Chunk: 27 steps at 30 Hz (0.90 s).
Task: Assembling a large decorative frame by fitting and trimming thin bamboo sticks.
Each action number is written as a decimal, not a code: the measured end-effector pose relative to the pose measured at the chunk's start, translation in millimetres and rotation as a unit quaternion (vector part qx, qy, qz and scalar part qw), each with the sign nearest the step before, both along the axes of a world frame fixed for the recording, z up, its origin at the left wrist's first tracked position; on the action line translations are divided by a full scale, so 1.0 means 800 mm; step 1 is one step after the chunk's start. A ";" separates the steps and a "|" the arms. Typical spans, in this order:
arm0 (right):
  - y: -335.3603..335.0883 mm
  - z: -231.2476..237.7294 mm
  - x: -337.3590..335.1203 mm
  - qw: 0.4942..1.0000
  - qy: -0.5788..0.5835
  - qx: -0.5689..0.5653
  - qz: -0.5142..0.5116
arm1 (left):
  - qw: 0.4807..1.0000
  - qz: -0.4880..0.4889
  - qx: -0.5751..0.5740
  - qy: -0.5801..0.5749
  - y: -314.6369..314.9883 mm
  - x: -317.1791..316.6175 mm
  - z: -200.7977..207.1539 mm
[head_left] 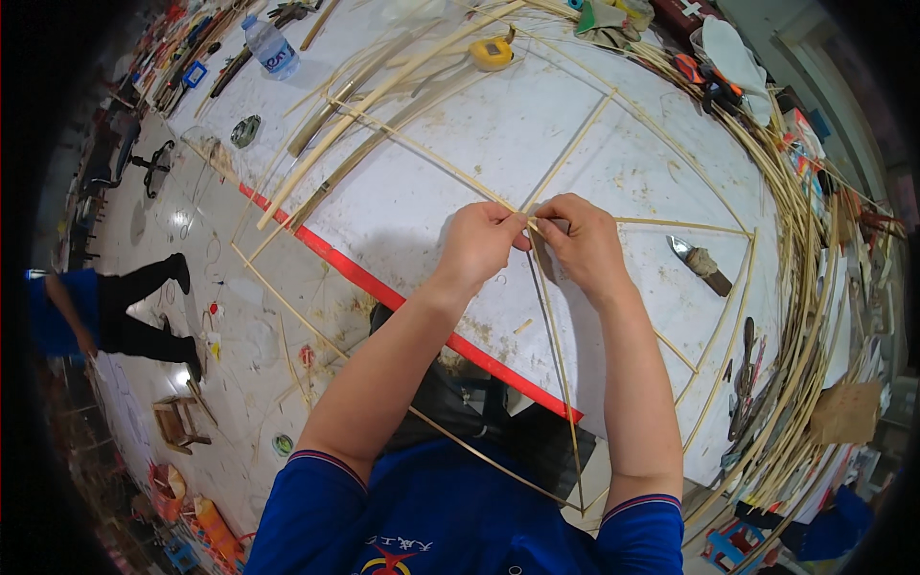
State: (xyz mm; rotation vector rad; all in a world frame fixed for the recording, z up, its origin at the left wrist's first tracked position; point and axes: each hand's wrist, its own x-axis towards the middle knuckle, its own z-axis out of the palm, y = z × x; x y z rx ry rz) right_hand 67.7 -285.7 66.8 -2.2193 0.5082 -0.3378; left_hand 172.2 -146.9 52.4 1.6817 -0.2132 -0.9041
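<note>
A many-sided frame of thin bamboo strips (575, 146) spreads over the white table and past its red edge toward my lap. Several strips run out like spokes from a crossing in its middle. At that crossing my left hand (476, 241) is closed, thumb and finger pinching the strips. Right beside it, my right hand (581, 247) is closed in a pinch on the same joint. My fingers cover most of the joint, so any thread or tie there cannot be made out. To the right of my right hand lies a knife (701, 265) with a wrapped handle.
A yellow tape measure (492, 54), loose bamboo strips (369, 91) and a water bottle (271, 50) lie toward the far side. Pliers (743, 379) rest at the right, near a long bundle of strips (800, 345). Another person (110, 311) stands at left beyond a stool (179, 425).
</note>
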 end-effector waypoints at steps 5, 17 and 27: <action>0.007 0.008 -0.010 0.997 -0.061 -0.027 -0.029 | 1.000 0.000 0.007 -0.005 -0.002 0.000 -0.001; 0.069 0.064 -0.226 0.973 -0.113 -0.027 -0.199 | 0.999 -0.012 -0.009 -0.045 -0.011 0.005 -0.027; 0.128 0.033 -0.437 0.882 -0.084 0.089 -0.455 | 1.000 -0.020 -0.018 -0.014 0.003 0.015 -0.013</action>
